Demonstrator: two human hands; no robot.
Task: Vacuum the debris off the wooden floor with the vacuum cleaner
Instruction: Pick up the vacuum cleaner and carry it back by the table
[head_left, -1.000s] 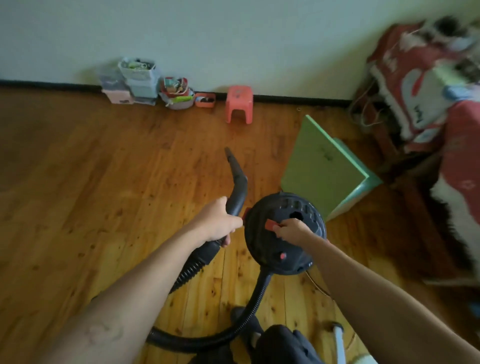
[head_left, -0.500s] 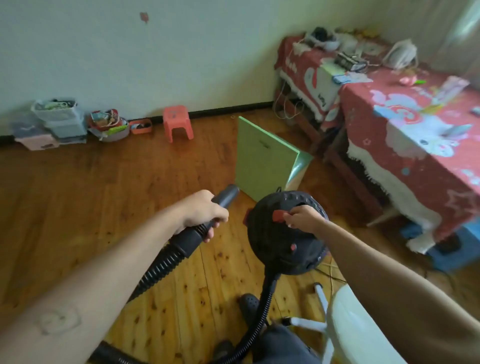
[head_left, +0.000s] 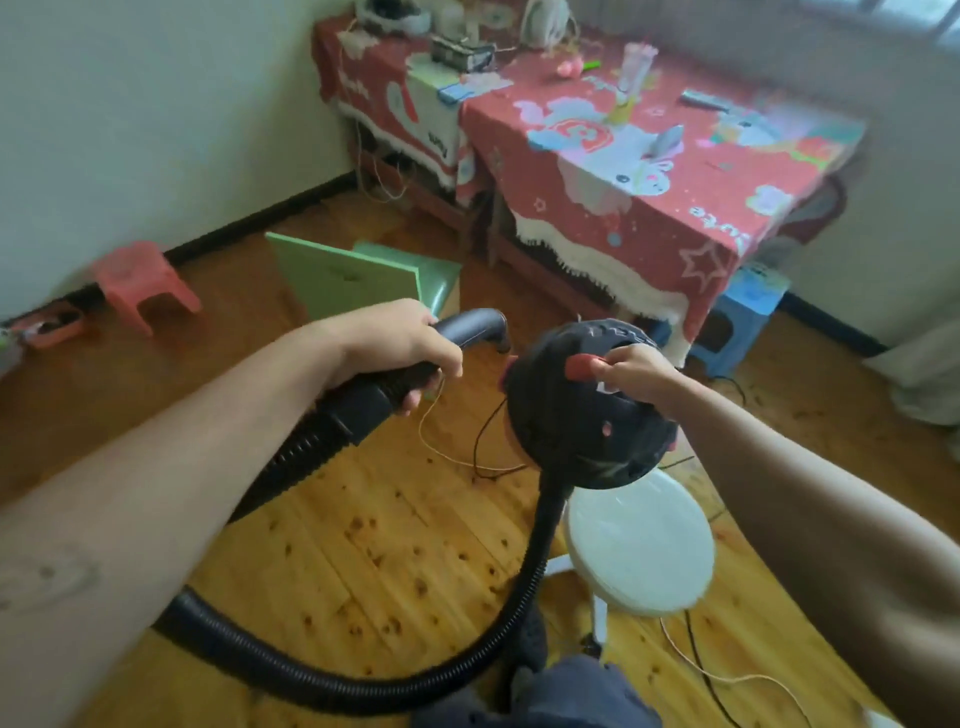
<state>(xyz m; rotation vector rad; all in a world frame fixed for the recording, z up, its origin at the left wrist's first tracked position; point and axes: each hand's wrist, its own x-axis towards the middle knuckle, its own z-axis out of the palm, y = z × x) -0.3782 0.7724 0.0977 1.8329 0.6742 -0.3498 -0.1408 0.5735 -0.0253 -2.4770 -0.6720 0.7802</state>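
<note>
Above the wooden floor we hold the vacuum cleaner up. Right grip curls round its red handle, left grip wraps the hose wand, nozzle clear of the boards. No debris visible; suction pass looks not yet started.

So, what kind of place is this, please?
Most likely a room in a home: a wooden floor, a table draped in a red cartoon cloth, and a small pink stool.

soft daylight from the upper-right window, slight motion blur, wide-angle bending at edges
</note>
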